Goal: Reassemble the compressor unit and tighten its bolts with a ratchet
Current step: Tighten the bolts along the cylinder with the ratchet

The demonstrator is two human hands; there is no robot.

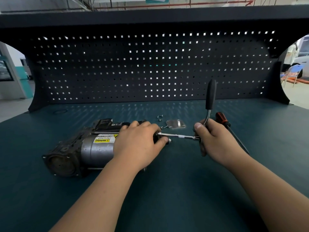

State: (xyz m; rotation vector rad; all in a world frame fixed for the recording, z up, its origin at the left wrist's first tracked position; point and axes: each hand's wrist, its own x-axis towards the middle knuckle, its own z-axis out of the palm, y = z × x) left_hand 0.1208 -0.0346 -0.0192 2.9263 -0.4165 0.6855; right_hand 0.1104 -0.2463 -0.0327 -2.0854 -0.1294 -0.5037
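The left hand (138,141) is pinching the extension bar (178,136) onto the compressor (93,148), which is lying on the table (167,190) under its fingers (164,140). The right hand (212,139) is clamping the ratchet (211,96). Keeping the bar square should be avoiding slips.

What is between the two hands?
In the head view, a shiny metal bar runs from the left hand, holding the compressor, to the right hand gripping the ratchet.

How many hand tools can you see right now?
2: the ratchet gripped in the right hand, and a screwdriver lying on the bench beside that hand. Others may be hidden.
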